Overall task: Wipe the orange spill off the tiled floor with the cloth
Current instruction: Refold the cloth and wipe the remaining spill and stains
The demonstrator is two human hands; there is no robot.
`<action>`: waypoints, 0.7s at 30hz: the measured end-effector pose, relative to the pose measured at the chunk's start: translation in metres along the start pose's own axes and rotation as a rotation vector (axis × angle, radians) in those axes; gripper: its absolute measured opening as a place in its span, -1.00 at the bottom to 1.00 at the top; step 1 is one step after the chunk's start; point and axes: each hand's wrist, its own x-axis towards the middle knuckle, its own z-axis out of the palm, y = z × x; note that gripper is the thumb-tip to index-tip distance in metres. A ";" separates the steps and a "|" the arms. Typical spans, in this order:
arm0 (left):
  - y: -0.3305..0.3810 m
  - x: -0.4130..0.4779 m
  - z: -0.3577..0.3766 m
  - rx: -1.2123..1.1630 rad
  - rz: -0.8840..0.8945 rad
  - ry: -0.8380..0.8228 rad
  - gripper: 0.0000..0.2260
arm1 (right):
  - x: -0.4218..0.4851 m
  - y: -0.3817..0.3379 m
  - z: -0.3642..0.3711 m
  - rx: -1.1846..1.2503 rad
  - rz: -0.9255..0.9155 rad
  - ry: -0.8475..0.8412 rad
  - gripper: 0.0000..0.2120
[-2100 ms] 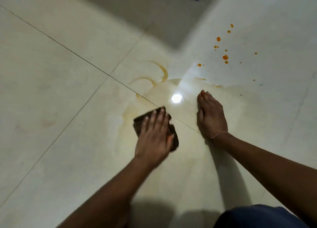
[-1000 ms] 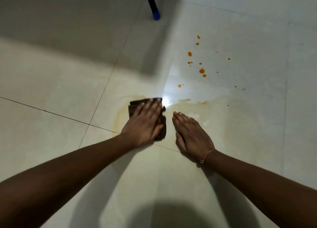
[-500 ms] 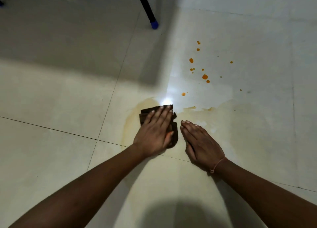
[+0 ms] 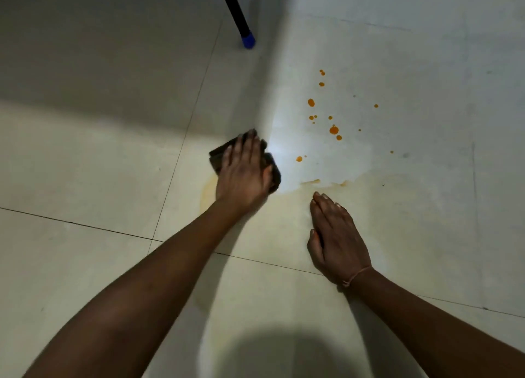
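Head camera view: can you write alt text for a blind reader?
A left hand presses a dark cloth on the pale tiled floor at a faint orange smear. The right hand rests flat nearby; orange droplets lie beyond it.

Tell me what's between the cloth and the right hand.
Head view: no object, only tiled floor between the cloth and the right hand, filmed with a pale orange smear.

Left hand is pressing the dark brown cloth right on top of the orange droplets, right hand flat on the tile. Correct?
Not quite. The head view shows the left hand pressing the dark brown folded cloth to the left of the orange droplets, clear of them, not on top. The right hand does lie flat on the cream tiled floor.
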 end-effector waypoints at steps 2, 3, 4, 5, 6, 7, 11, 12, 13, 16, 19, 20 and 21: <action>0.031 0.021 0.005 -0.023 -0.002 -0.001 -0.39 | 0.000 0.001 0.003 -0.003 0.049 0.025 -0.46; 0.042 0.011 0.007 -0.004 0.068 0.004 -0.40 | 0.000 0.000 0.002 -0.001 0.118 0.046 -0.46; 0.045 -0.010 0.010 0.020 0.161 -0.019 -0.41 | 0.001 0.000 0.000 0.003 0.205 0.076 -0.45; 0.039 -0.037 0.011 0.042 0.238 -0.032 -0.42 | 0.002 -0.001 0.002 0.014 0.272 0.095 -0.44; 0.030 -0.057 0.010 0.042 0.299 -0.048 -0.42 | 0.002 -0.001 0.001 0.015 0.305 0.089 -0.44; 0.018 -0.068 0.009 0.035 0.329 -0.065 -0.41 | 0.001 0.001 0.000 0.021 0.300 0.063 -0.44; 0.005 -0.013 0.011 0.020 0.166 0.023 -0.39 | 0.008 0.035 -0.017 -0.049 0.178 -0.041 -0.43; 0.011 0.010 0.009 0.005 0.105 0.034 -0.40 | 0.017 0.047 -0.019 -0.060 0.194 -0.014 -0.43; 0.020 0.035 0.007 -0.011 0.045 0.038 -0.40 | 0.028 0.058 -0.021 -0.053 0.237 0.033 -0.42; 0.064 0.103 0.012 -0.047 -0.029 0.077 -0.39 | 0.044 0.075 -0.021 0.068 0.326 0.193 -0.45; 0.117 0.084 0.019 -0.037 0.210 0.090 -0.42 | 0.041 0.084 -0.023 0.359 0.476 0.412 -0.48; 0.125 0.051 0.021 -0.005 0.328 0.042 -0.42 | 0.042 0.085 -0.026 0.433 0.552 0.477 -0.48; 0.126 0.015 0.023 -0.001 0.428 -0.013 -0.42 | 0.044 0.085 -0.028 0.473 0.620 0.525 -0.47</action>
